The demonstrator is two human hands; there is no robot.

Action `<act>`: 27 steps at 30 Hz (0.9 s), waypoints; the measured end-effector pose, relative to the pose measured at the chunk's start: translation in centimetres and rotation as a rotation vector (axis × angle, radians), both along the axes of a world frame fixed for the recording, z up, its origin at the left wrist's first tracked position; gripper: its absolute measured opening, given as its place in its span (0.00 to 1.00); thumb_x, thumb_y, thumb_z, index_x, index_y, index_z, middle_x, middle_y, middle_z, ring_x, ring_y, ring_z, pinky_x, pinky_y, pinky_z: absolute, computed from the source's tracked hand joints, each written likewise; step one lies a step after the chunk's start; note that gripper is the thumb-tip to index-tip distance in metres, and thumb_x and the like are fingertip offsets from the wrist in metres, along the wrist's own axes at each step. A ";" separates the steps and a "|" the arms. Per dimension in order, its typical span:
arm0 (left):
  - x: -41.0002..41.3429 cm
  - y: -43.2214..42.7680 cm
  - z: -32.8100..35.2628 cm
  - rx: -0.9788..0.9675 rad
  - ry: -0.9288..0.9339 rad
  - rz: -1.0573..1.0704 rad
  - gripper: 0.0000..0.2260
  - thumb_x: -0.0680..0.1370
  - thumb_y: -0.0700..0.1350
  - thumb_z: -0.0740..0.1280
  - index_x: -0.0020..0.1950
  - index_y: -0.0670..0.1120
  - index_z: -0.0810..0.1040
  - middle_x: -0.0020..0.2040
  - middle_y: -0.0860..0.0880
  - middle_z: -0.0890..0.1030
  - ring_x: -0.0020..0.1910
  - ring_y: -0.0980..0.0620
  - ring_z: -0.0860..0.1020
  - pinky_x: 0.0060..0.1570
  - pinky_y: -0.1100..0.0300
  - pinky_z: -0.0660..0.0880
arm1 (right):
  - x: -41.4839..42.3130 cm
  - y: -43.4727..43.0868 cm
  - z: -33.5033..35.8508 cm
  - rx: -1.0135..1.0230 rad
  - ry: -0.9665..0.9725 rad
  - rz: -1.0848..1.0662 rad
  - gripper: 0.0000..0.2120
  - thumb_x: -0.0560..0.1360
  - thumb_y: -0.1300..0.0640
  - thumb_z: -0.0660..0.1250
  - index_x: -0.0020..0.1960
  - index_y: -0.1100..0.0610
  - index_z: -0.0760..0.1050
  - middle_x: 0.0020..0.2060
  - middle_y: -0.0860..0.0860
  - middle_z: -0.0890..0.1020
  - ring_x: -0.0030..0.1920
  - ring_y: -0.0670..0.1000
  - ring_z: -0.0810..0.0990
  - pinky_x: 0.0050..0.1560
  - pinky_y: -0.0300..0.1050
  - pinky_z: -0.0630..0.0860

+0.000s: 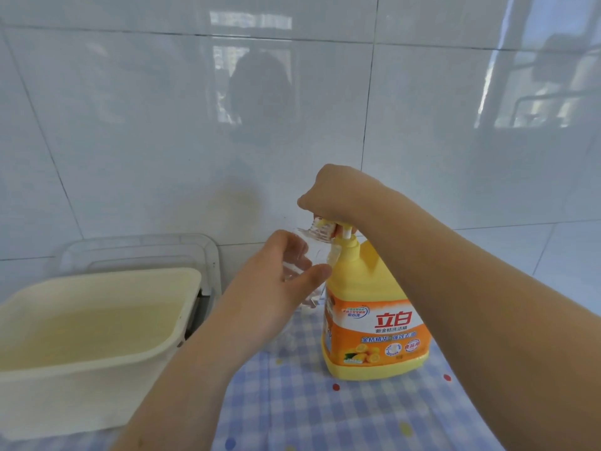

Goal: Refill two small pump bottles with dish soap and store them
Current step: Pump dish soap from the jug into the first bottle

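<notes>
One cream basin [65, 398] holding pale yellowish liquid stands at the left on the checked cloth [325, 415], with a clear tray [140, 252] behind it against the tiled wall [162, 125]. The left hand [279, 288] grips a small clear bottle [309, 244], tilted, its open neck at the spout of the yellow soap jug [374, 323]. The right hand [338, 196] covers the pump head [341, 226], fingers seemingly curled over it; the small bottle looks nearly empty

**Item count**
You have two hands in frame: left hand [276, 281], right hand [331, 193]. One yellow soap jug [374, 320], one clear small bottle [312, 252], one cream basin [113, 276], one clear plastic tray [136, 249] behind it, one checked cloth [292, 402].
</notes>
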State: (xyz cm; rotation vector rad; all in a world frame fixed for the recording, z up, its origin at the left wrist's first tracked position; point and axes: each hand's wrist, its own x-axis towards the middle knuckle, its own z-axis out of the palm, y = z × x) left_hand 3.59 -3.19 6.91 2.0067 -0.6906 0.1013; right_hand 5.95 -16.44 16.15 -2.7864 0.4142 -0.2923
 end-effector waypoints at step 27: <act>0.5 0.7 0.4 0.124 0.026 -0.066 0.12 0.76 0.55 0.67 0.53 0.51 0.70 0.46 0.57 0.77 0.43 0.56 0.80 0.41 0.50 0.81 | 1.0 -0.3 -2.1 0.031 -0.027 -0.029 0.10 0.72 0.58 0.61 0.32 0.56 0.68 0.27 0.50 0.70 0.27 0.52 0.68 0.30 0.42 0.65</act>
